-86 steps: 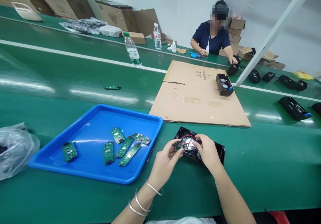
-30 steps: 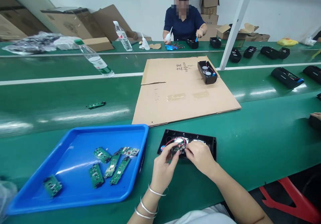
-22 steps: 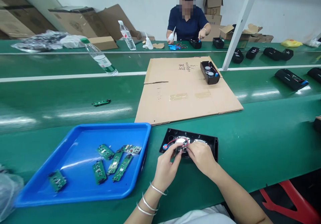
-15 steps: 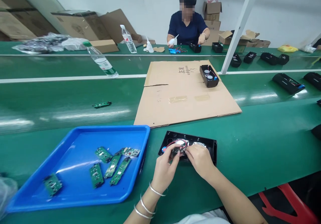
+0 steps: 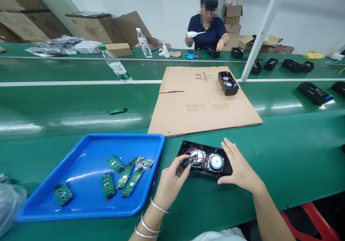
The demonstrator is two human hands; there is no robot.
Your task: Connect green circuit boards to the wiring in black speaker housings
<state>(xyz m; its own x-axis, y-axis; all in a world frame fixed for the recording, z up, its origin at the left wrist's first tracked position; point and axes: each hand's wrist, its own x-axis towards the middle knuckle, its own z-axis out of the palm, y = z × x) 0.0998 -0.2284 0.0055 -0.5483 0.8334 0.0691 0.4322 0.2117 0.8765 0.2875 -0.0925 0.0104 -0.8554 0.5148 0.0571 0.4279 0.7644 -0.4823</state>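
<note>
A black speaker panel (image 5: 207, 169) with two round silver speakers (image 5: 216, 162) lies on the green bench in front of me. My left hand (image 5: 176, 172) is closed at the panel's left end, pinching a small green circuit board (image 5: 191, 159) between thumb and fingers. Red wires (image 5: 192, 149) run from around that board over the left speaker. At the panel's right end, my right hand (image 5: 238, 167) spans it, thumb at the near edge and fingers at the far edge. To the left, several green circuit boards (image 5: 107, 186) lie in a blue tray (image 5: 88, 212).
Beyond the panel, a flat cardboard sheet (image 5: 199, 120) carries a black speaker box (image 5: 228, 84). A loose board (image 5: 117, 110) and a water bottle (image 5: 117, 66) are on the left. Several black cases (image 5: 314, 92) stand on the right. Across the bench, a person (image 5: 207, 25) holds a white squeeze bottle (image 5: 194, 34).
My right hand has moved off the small board to the panel's right end, uncovering the right speaker. My left hand still pinches the board. The person opposite has raised the squeeze bottle.
</note>
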